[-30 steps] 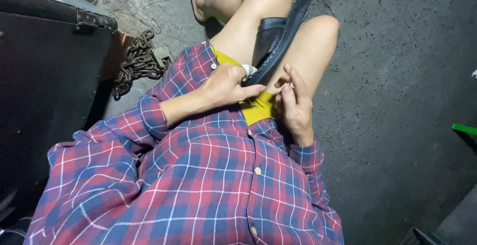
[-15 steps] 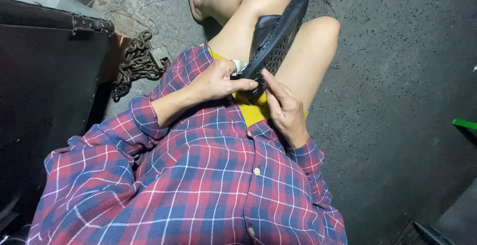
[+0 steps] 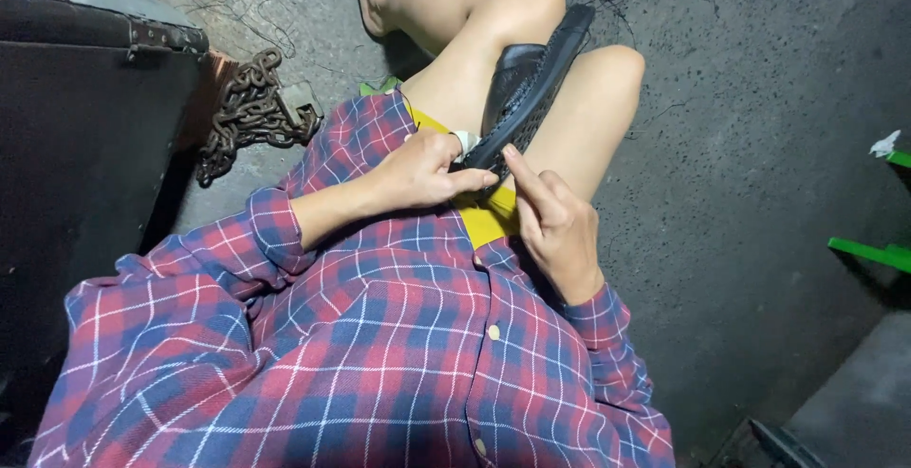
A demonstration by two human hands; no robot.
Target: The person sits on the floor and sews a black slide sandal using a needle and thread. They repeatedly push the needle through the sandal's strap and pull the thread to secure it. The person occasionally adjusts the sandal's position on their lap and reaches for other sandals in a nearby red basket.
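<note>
A black slip-on sandal (image 3: 531, 84) with a studded sole lies between my bare knees, sole turned toward me. My left hand (image 3: 422, 172) grips its near end, and a small white piece (image 3: 465, 142) shows between the fingers. My right hand (image 3: 550, 221) is beside it, index finger stretched out and touching the sole's near edge. I sit on the ground in a red and blue plaid shirt and yellow shorts (image 3: 489, 216).
A black metal box (image 3: 85, 117) stands at the left, with a rusty chain (image 3: 251, 107) heaped beside it. Grey concrete floor (image 3: 759, 126) lies to the right, with green bars (image 3: 868, 252) and a white scrap (image 3: 884, 143) at the right edge.
My right hand has opened from a curled grip near the sandal's end and now points a finger at the sole. The sandal has tipped so more of its sole faces me.
</note>
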